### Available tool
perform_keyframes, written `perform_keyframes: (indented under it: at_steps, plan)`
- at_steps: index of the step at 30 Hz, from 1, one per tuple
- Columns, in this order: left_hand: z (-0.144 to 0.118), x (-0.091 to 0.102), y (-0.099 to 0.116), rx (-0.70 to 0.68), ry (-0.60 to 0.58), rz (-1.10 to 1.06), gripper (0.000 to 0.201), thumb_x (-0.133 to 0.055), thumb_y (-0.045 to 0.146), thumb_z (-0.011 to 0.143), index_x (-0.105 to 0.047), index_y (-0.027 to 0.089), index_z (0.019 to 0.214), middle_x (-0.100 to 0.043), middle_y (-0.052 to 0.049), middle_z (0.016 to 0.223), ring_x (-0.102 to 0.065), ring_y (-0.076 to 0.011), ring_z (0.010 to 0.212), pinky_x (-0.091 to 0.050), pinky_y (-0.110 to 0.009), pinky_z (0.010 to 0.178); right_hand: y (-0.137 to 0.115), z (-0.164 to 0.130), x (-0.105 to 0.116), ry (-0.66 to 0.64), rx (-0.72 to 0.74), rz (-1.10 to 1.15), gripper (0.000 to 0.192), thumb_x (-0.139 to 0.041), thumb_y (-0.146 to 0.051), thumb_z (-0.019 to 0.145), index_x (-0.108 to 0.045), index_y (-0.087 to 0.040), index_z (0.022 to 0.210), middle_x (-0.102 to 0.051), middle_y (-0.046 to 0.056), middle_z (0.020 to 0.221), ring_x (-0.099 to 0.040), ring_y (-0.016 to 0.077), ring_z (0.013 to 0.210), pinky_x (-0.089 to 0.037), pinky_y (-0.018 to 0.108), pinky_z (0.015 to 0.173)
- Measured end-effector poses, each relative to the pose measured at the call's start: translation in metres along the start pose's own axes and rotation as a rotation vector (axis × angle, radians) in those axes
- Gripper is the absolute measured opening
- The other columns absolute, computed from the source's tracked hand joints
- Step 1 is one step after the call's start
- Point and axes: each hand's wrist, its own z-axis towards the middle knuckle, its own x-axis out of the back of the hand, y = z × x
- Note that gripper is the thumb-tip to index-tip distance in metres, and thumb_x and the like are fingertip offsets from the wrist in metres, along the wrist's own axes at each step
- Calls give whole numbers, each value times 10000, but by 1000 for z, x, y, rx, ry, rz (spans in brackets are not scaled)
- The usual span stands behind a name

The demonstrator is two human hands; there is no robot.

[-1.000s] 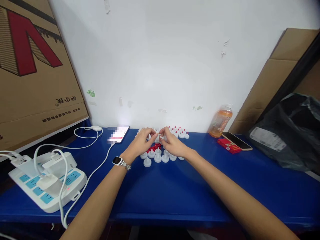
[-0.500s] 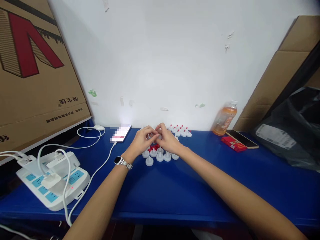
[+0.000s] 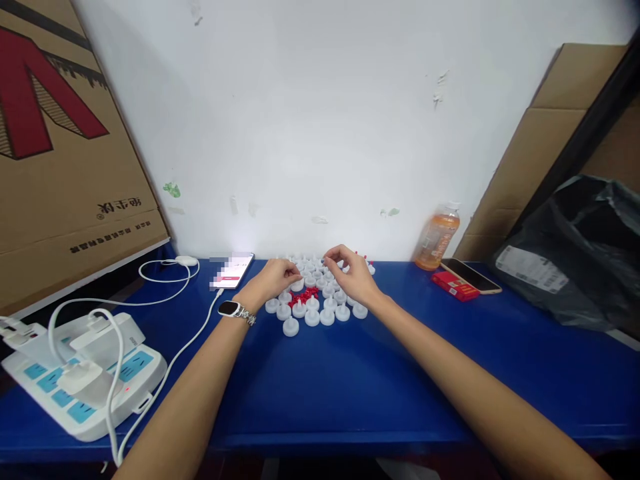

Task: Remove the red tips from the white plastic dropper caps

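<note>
Two hands at a cluster of white caps (image 3: 313, 303) on blue table (image 3: 350, 387).
Left hand (image 3: 273, 280) curled at cluster's left edge, grip unclear; right hand (image 3: 353, 277) pinched above far caps, contents hidden; red bits (image 3: 305, 295) between.

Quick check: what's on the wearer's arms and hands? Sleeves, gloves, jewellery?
Both forearms are bare, with no sleeves in view and no gloves. The left hand has a watch at the wrist: dark rectangular face, silver metal link band. The right hand and wrist carry nothing visible.
</note>
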Motion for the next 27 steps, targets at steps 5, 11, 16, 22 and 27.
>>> perform_keyframes:
  at_steps: [5,11,16,22,27]
  plan:
    - [5,-6,-4,-4,-41,16,261,-587,385,846,-728,176,781,-693,-38,664,-597,-150,568,-410,-251,538,0,0,0,12,-23,2,151,-519,-314,891,-618,-201,911,-690,24,866,-621,164,825,-413,274,657]
    - [11,-16,-12,-40,17,72,224,-591,355,838,-739,196,783,-713,-65,730,-641,-193,664,-465,-282,612,0,0,-2,7,-34,15,159,-504,-316,889,-611,-200,901,-684,20,847,-616,166,813,-433,289,709]
    - [12,-21,-15,-62,58,97,214,-612,363,838,-749,207,790,-705,-88,802,-645,-234,782,-482,-341,743,6,3,5,25,-27,-19,151,-511,-302,871,-621,-198,878,-664,7,796,-598,157,761,-437,288,716]
    - [8,-14,1,-121,102,213,288,-557,439,893,-719,233,1011,-667,-68,886,-615,-248,859,-446,-346,749,46,6,32,81,-222,-280,170,-512,-310,852,-635,-194,839,-625,10,750,-555,162,698,-398,288,659]
    - [19,-11,26,-164,132,231,310,-481,438,942,-708,226,934,-640,-59,916,-602,-226,822,-426,-346,735,71,22,29,-74,-334,-604,233,-542,-293,842,-686,-185,990,-676,90,946,-580,240,930,-378,377,837]
